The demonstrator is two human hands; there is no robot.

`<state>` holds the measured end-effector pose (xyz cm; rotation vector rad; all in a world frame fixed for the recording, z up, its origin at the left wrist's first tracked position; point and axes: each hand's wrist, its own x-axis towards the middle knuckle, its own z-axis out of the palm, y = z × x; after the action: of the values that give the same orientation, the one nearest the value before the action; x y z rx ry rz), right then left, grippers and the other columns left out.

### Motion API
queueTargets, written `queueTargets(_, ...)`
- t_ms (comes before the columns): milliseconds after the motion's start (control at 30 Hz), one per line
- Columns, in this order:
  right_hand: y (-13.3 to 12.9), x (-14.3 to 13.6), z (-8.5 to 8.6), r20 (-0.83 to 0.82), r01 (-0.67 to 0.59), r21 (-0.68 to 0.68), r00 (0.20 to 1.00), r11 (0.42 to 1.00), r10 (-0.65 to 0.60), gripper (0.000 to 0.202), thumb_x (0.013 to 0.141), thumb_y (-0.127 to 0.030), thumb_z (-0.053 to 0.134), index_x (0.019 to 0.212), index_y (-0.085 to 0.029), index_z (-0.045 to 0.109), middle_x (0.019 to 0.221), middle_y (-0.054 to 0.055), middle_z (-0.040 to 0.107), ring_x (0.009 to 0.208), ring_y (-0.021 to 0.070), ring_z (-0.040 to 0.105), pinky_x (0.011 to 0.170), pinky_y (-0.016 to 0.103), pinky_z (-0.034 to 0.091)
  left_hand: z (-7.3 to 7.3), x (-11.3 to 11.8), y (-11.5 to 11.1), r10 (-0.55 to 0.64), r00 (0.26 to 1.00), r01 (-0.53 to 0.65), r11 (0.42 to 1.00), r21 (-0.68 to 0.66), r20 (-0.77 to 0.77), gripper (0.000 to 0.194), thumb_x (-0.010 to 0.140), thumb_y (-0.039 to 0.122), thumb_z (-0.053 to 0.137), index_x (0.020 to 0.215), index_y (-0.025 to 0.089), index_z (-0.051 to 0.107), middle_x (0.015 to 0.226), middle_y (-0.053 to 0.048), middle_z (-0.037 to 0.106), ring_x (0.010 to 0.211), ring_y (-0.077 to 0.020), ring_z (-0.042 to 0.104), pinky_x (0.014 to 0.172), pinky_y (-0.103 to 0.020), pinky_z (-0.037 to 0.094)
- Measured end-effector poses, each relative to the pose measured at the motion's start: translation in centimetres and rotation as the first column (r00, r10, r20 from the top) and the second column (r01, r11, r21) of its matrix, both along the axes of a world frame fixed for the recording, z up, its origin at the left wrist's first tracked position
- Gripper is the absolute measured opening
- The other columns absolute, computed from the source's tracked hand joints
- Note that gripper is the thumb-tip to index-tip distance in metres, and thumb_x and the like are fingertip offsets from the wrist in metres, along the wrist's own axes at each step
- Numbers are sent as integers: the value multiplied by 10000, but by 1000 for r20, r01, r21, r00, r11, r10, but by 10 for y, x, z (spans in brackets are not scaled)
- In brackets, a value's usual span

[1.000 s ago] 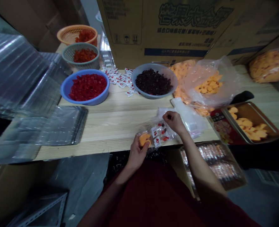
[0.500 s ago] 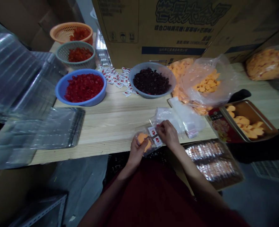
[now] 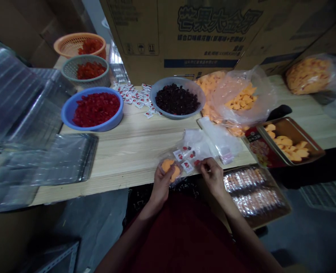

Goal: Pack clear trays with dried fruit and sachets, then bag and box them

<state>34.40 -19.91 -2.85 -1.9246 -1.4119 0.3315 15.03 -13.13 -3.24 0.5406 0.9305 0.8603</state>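
Observation:
My left hand [image 3: 161, 184] is closed on the near-left end of a clear plastic tray [image 3: 176, 180], thumb on top by the orange pieces [image 3: 167, 165] in it. Two small white-and-red sachets [image 3: 187, 166] lie in the tray, with small red and dark bits [image 3: 192, 154] around them. At the tray's right side, my right hand [image 3: 213, 176] has its thumb and forefinger pinched at a small red piece [image 3: 197, 162]. Whether the fingertips fully grip that piece or only touch it is hard to make out.
Behind stand a blue bowl of red pieces [image 3: 117, 120], a bowl of dark pieces [image 3: 156, 107], scattered sachets [image 3: 132, 95] and two baskets. Clear bags [image 3: 227, 144] and a tin of orange pieces [image 3: 313, 146] lie right. Stacked clear trays [image 3: 71, 159] are left; a carton of wrapped packs [image 3: 281, 212] sits below.
My right hand has shifted slightly right and down, away from the sachets, uncovering red and dark bits. My left hand keeps holding the tray. The whole view has shifted slightly.

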Motion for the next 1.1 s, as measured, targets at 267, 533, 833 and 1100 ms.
queueTargets(267,6,-17,8,37,84,15,996,996,-85,115,950,-243,482,860,-221,549,799,19,562,711,177,541,676,303,419,16,-6,1,53,998,-53,998,31,-19,479,758,408,797,1114,181,573,1130,-92,722,1008,-229,711,941,-395,544)
queueTargets(533,9,-43,16,-85,24,-7,996,1000,-25,121,948,-246,476,862,-221,557,789,17,597,691,170,549,663,288,420,5,3,1,86,996,-84,995,56,-26,466,763,384,796,1117,181,570,1103,-74,716,952,-185,699,927,-352,531)
queueTargets(833,56,-40,0,118,-4,-92,993,996,15,128,882,-210,505,999,-204,559,859,60,638,774,216,582,672,296,411,1,1,2,9,995,4,991,131,-95,461,777,386,777,1141,193,569,1095,-68,703,933,-175,686,883,-328,550)
queueTargets(1100,73,-68,10,-73,-246,-28,967,969,243,134,946,-215,435,830,-223,500,796,38,592,754,195,563,679,287,401,-2,13,12,55,984,-12,969,247,-168,368,816,353,731,1104,206,556,1082,-51,661,998,-173,630,937,-306,501)
